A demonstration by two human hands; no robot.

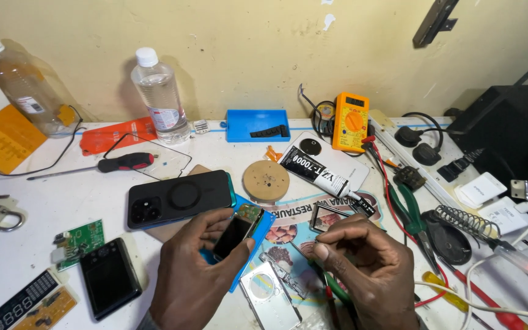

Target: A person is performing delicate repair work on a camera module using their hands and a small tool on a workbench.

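Both wrists were cut off by the lower edge. The left hand (200,269) pinched a small screen part (238,231); the right hand (368,263) curled, fingertips pressed together on something too small to see.

A scuffed, pale yellow painted wall (264,49) with small white patches rises behind the white, stained work surface (13,256), evenly lit, while a dark black cabinet-like block (508,116) stands against the wall at the right.
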